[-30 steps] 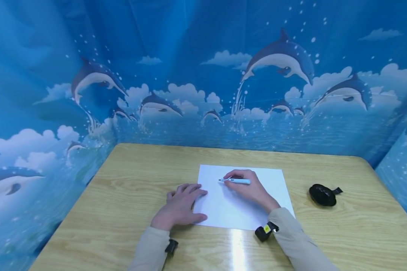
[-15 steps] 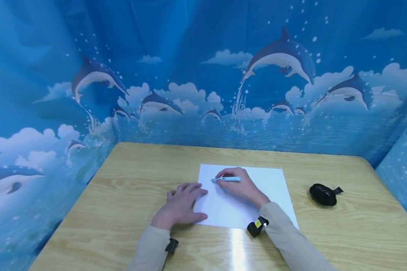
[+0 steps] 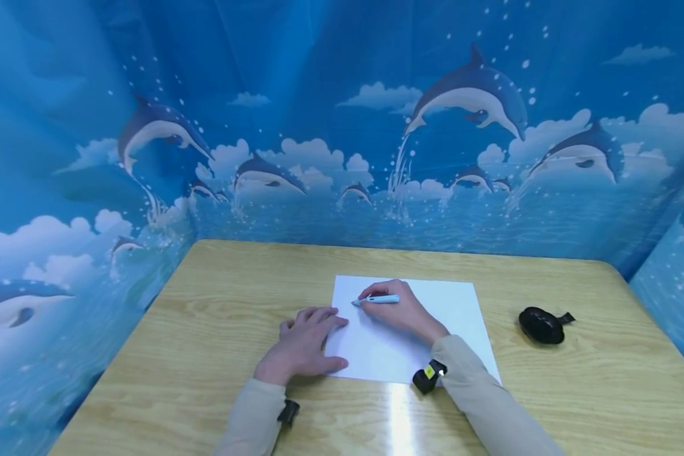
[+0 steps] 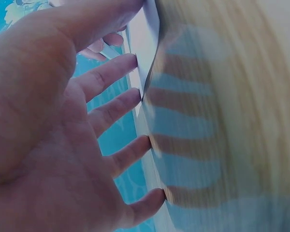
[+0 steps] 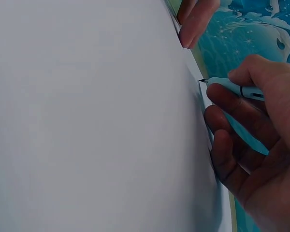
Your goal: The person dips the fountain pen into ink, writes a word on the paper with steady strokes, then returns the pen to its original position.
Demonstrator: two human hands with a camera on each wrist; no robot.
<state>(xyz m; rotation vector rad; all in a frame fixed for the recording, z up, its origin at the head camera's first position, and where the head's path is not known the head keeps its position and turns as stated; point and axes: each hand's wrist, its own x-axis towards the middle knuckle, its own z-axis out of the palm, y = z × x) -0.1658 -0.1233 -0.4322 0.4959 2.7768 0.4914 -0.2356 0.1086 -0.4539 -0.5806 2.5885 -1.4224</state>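
Note:
A sheet of white paper (image 3: 399,354) lies on the wooden table. My right hand (image 3: 401,310) pinches a light blue fountain pen (image 3: 384,299) between thumb and fingers, its dark nib at the paper's upper left part. In the right wrist view the pen (image 5: 234,88) points its nib at the sheet, and the lower fingers rest against the paper. My left hand (image 3: 304,348) lies spread at the paper's left edge, with thumb and index fingertip on the sheet. The left wrist view shows the fingers (image 4: 118,113) straight and apart, their tips on the paper and table.
A glossy black rounded object (image 3: 541,325) with a small tab sits on the table (image 3: 604,367) right of the paper. Behind and beside the table hangs a blue curtain (image 3: 319,126) printed with dolphins. Each wrist carries a small black camera (image 3: 424,380).
My right hand has moved left across the paper with the pen, mostly in the first half second, and slightly since. The left hand has stayed in place.

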